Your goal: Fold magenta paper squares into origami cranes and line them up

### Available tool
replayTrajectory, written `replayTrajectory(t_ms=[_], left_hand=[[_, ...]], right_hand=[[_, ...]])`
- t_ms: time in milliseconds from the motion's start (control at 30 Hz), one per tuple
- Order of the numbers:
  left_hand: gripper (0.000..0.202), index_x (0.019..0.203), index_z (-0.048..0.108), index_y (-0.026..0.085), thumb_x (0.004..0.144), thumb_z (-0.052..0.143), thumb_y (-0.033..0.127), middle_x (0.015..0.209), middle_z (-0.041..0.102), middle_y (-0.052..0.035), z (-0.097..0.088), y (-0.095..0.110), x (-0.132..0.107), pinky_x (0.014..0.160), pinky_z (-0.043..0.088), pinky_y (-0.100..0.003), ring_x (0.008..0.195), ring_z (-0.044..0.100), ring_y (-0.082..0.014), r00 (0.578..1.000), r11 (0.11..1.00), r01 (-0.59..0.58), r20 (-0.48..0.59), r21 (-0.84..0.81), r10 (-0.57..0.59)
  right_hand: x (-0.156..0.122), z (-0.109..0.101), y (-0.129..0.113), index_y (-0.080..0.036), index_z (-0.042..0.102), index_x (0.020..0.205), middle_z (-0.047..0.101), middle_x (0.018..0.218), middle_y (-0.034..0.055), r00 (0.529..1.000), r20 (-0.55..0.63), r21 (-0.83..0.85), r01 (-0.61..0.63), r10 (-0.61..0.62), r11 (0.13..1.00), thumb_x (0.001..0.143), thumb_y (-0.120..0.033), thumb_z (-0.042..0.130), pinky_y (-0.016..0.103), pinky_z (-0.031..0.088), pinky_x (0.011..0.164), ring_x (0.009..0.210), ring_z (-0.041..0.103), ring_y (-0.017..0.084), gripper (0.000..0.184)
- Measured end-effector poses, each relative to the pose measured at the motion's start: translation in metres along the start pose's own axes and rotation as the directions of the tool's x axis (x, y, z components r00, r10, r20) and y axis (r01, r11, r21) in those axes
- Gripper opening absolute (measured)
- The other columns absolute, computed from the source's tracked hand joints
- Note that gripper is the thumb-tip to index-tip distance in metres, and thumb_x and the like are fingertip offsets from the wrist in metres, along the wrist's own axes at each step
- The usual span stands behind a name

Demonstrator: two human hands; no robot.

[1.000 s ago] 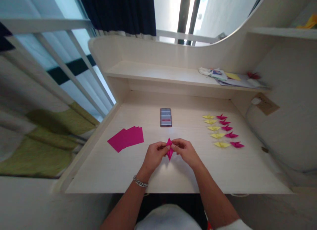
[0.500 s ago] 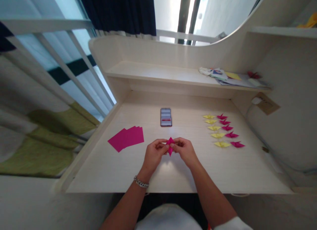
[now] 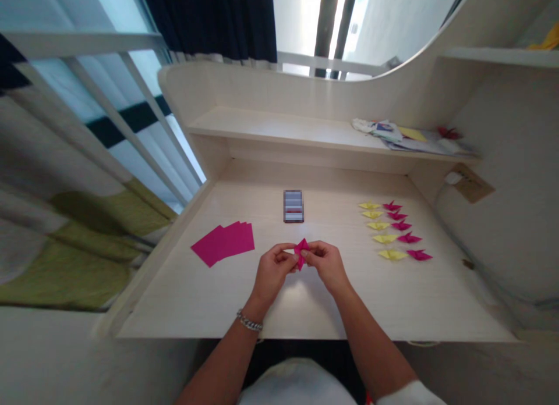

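Observation:
A small folded piece of magenta paper point(image 3: 300, 253) is pinched between both hands just above the pale wooden desk point(image 3: 218, 300). My left hand point(image 3: 271, 273), with a metal bracelet at the wrist, grips its left side. My right hand point(image 3: 327, 266) grips its right side, fingers curled over the fold. Most of the paper is hidden behind the fingers; only a pointed tip and a lower point show.
A fanned stack of magenta sheets point(image 3: 223, 242) lies to the left. A phone point(image 3: 293, 205) lies flat beyond the hands. Yellow folded figures point(image 3: 379, 228) and magenta folded figures point(image 3: 404, 228) stand in two rows at the right. Papers point(image 3: 404, 135) clutter the upper shelf.
The folded paper has become shorter and more compact; its lower point has drawn up between the fingers. Both hands have stayed in place, shifting slightly away from me.

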State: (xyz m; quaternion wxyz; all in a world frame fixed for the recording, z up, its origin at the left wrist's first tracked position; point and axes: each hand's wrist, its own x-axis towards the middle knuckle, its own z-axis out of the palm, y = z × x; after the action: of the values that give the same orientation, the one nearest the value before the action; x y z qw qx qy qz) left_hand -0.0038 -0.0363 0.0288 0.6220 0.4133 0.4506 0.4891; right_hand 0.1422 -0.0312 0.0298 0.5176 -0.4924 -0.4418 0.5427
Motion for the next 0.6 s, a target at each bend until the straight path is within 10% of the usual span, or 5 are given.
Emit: replayTrajectory(t_ms=[600], left_hand=[[0.042,0.102,0.06,0.013,0.067,0.073,0.034,0.061,0.066,-0.001,0.008,0.0,-0.004,0.056,0.048,-0.024,0.055,0.06,-0.013,0.998,0.998,-0.041,-0.054,0.052,0.043]], right_hand=[[-0.003,0.01,0.0,-0.017,0.069,0.078,0.069,0.067,0.0035,0.99,-0.128,0.005,0.068,-0.067,0.998,0.065,-0.03,0.072,0.03,0.051,0.059,0.06,0.062,0.017,0.019]])
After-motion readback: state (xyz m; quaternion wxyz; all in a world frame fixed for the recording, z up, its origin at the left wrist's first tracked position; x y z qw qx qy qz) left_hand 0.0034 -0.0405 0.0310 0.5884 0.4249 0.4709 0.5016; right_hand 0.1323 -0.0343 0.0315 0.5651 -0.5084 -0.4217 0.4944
